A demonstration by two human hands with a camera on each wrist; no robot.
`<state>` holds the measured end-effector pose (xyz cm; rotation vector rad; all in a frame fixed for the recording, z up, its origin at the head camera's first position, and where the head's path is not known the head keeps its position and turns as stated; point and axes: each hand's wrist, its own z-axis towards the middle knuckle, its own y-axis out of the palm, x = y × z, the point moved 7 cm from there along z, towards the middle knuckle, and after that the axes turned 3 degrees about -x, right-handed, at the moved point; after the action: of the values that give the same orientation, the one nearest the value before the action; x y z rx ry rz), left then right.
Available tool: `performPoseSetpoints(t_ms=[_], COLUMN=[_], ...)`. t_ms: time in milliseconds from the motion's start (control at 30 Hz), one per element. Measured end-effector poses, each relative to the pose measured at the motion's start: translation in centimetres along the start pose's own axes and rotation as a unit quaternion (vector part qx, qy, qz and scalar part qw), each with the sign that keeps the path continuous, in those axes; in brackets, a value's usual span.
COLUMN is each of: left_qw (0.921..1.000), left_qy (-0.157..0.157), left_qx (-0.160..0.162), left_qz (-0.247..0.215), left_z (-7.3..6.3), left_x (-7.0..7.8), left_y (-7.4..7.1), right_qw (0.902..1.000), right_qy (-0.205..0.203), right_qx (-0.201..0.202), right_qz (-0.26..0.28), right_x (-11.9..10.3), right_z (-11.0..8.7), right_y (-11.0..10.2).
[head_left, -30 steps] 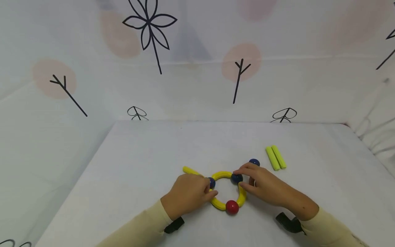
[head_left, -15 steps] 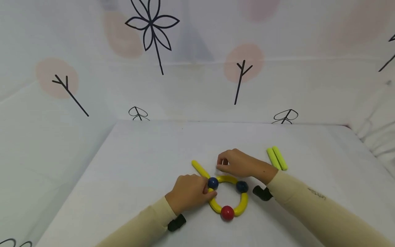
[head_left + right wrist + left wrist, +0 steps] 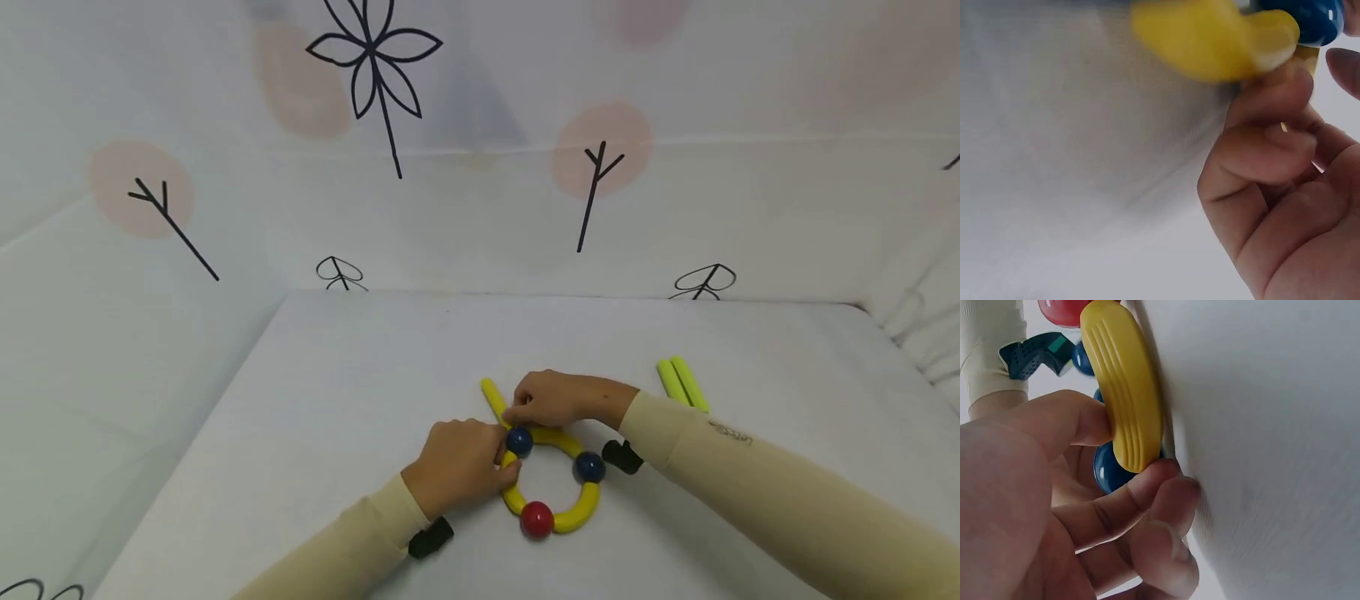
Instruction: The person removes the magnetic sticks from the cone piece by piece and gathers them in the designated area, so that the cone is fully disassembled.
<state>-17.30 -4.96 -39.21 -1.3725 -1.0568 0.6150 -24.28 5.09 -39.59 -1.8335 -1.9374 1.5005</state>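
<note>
In the head view, curved yellow magnetic-looking rods (image 3: 581, 510) form a ring with a red ball (image 3: 537, 520), a blue ball (image 3: 519, 441) at upper left and another blue ball (image 3: 589, 467) at right. My left hand (image 3: 459, 468) pinches the ring's left side; its thumb lies against a ribbed curved yellow rod (image 3: 1124, 387) by a blue ball (image 3: 1110, 472). A straight yellow rod (image 3: 491, 396) slants up-left from the upper-left ball. My right hand (image 3: 551, 398) pinches this rod near that ball, curled fingers partly hiding it.
Two lime-yellow sticks (image 3: 684, 383) lie side by side at right, beyond the right sleeve (image 3: 750, 467). A small blue ball (image 3: 1083, 359) shows behind the ring in the left wrist view. A patterned white cloth (image 3: 480, 217) rises behind the white table (image 3: 375, 358).
My right hand left the ring's right blue ball, crossed left over the ring and took hold of the straight yellow rod. That rod swung more upright and the ring turned slightly. The left hand stayed.
</note>
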Motion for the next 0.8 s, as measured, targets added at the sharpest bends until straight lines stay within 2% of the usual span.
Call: performPoseSetpoints(t_ms=[167,333,500,600,800], left_qw=[0.9999,0.9996,0.9991,0.9998,0.9975], left_qy=[0.009,0.018,0.022,0.006,-0.041], left_qx=[-0.001,0.01,0.021,0.017,0.011], left_qz=[0.012,0.02,0.028,0.012,-0.056], left_z=[0.0,0.1,0.2,0.3,1.2], left_x=[0.0,0.1,0.1,-0.1,-0.5], left_y=[-0.4,-0.5,-0.4,-0.3,0.0], right_qw=[0.9994,0.998,0.9971,0.9955,0.991], right_qy=[0.018,0.046,0.05,0.056,0.062], right_qx=[0.0,0.024,0.043,0.055,0.082], right_qz=[0.03,0.036,0.039,0.053,0.087], right_x=[0.6,1.2,1.4,1.9,2.8], right_z=[-0.1,0.6,1.2,1.4,1.2], right_y=[0.1,0.4,0.5,0.6,0.5])
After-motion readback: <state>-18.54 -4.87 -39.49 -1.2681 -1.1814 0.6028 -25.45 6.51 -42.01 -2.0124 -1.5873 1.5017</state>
